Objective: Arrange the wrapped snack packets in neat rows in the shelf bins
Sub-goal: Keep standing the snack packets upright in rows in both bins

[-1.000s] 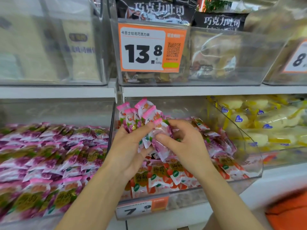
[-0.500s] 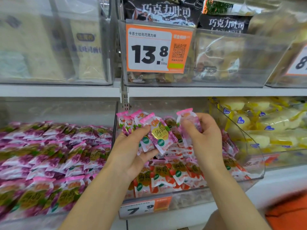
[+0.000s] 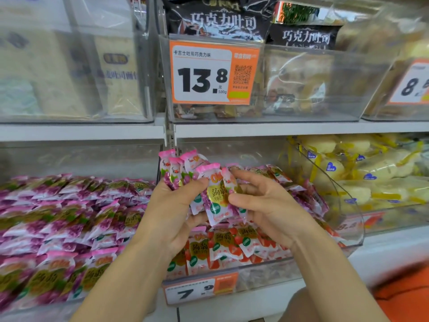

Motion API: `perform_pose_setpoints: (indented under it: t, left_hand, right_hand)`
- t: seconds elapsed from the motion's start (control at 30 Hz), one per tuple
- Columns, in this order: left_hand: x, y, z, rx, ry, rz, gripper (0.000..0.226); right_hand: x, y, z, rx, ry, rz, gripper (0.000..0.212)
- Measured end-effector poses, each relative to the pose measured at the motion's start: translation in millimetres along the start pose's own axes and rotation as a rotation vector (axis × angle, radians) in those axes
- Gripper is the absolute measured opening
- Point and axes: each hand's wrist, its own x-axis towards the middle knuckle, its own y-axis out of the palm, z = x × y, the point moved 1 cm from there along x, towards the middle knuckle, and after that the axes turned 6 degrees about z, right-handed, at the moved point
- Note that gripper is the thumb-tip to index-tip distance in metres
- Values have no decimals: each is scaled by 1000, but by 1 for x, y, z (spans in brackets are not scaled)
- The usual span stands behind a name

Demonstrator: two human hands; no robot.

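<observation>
1. Head view: the left hand [image 3: 171, 212] is gripping a bundle of packets [image 3: 185, 168] fanned upright. Its fingers [image 3: 197, 183] are curling round the lower halves while the pink crimped tops are sticking up above them.
2. The right hand [image 3: 262, 205] is meeting the bundle from the right, with forefinger and thumb pinching the rightmost packet [image 3: 228, 180] against the others. Its remaining fingers are hanging loosely curled, touching nothing.
3. Both hands are hovering above the middle bin [image 3: 343, 205], a clear one with a curved side wall, roughly over its centre.
4. Below the hands, strawberry packets [image 3: 232, 247] are lying in overlapping rows toward the bin's front edge. More pink packets are piling up toward its back right corner.
5. A 7.9 price tag [image 3: 199, 290] is sitting on the middle bin's front edge.
6. In the left bin [image 3: 81, 159], purple packets [image 3: 69, 217] are lying in slanted rows from the back wall to the front edge.
7. In the right bin [image 3: 394, 219], yellow packets [image 3: 371, 170] are lying heaped.
8. On the upper shelf [image 3: 278, 129], black bags [image 3: 218, 19] are standing in a clear bin behind a 13.8 price tag [image 3: 213, 73]. Pale loaf-like packs are showing blurred in the bin to its left.
</observation>
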Motion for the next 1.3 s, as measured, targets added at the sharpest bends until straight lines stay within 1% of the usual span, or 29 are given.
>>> perform_pose_setpoints:
  t: [0.03, 0.13, 0.2, 0.3, 0.4, 0.5, 0.6, 0.63, 0.77, 0.8, 0.83, 0.87, 0.9, 0.97, 1.03, 1.07, 1.1, 1.17, 1.2, 1.23, 1.3]
  left_hand:
    - [-4, 0, -2, 20, 7, 4, 12]
    - [-14, -3, -7, 48, 2, -6, 14]
    - [-22, -8, -12, 23, -17, -17, 15]
    - [-35, -24, -22, -34, -76, -36, 22]
    - [-46, -51, -40, -161, -108, -68, 27]
    - [-50, -93, -57, -254, -54, -212, 24]
    - [-49, -136, -65, -330, -20, -375, 49]
    - [-50, -145, -67, -346, -9, -393, 47]
    - [-53, -163, -74, -356, -14, -374, 19]
    - [-54, -165, -75, -357, -18, -364, 18]
    - [-53, -168, -76, -361, -18, -359, 24]
    - [-53, -170, -77, -368, -20, -365, 34]
    - [-53, -172, -77, -377, -24, -376, 42]
    - [-52, -175, -79, -387, -29, -380, 46]
    - [-51, -177, -80, -386, -29, -377, 45]
    - [-50, -178, -80, -380, -25, -379, 44]
    - [-50, -179, -80, -370, -22, -378, 38]
    - [-50, -182, -82, -360, -19, -356, 16]
    - [-50, -183, -84, -358, -17, -347, 5]
    - [-50, -185, -85, -353, -9, -347, 2]
    - [-50, -190, -87, -351, 10, -354, 4]
  right_hand:
    - [-1, 4, 2, -30, 26, -6, 58]
    - [-5, 17, 4, -154, 43, -57, 27]
    - [-8, 29, 8, -171, 26, -53, 19]
    - [-6, 50, 11, -190, 3, -27, 20]
    - [-2, 73, 16, -244, -2, -67, 22]
    - [-1, 93, 21, -368, -4, -109, 25]
    - [2, 119, 27, -561, -23, -81, 29]
    - [6, 127, 28, -634, -34, -73, 27]
    - [46, 162, 19, -1016, -54, -83, 25]
    - [62, 169, 15, -1090, -34, -109, 27]
    - [79, 174, 9, -1140, -2, -142, 32]
    - [97, 177, 3, -1153, 36, -173, 37]
    - [115, 178, -3, -1131, 72, -201, 36]
    - [147, 178, -14, -1037, 127, -289, 25]
    - [168, 180, -20, -947, 185, -370, 21]
    - [176, 181, -24, -918, 199, -397, 29]
    - [181, 181, -28, -906, 213, -421, 41]
    - [188, 182, -34, -929, 220, -431, 56]
    - [190, 182, -35, -937, 227, -428, 60]
    - [194, 182, -35, -924, 235, -421, 62]
    - [203, 181, -35, -852, 251, -429, 56]
